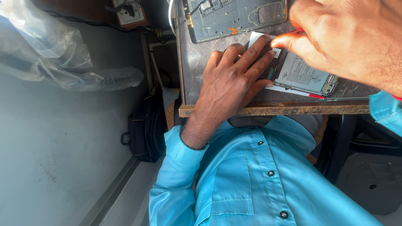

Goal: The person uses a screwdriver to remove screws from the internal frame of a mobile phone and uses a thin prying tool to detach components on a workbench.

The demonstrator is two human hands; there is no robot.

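The left hand lies flat on the table, palm down, its fingers spread and pressing on the left end of an opened mobile phone. The phone rests with its back cover off, showing a pale grey battery with a printed label; it sits at about two o'clock from the middle of the view, near the table's wooden front edge. The left hand is not closed around anything; it only pins the phone down.

The right hand comes in from one o'clock, its fingers pinched together on a thin red-handled tool, whose tip I cannot make out where it meets the phone's upper edge. The thumb tip touches the phone close to the left hand's fingertips.

At twelve o'clock, well apart from the hands, a second phone body lies open on the table, its dark inner frame and circuit parts showing. A thin metal tool lies along the table's front edge at three o'clock.

The person wears a light blue buttoned shirt. At nine o'clock from the shirt a black bag stands on the floor; crumpled clear plastic sheet fills ten o'clock, and a wall socket sits at eleven o'clock.
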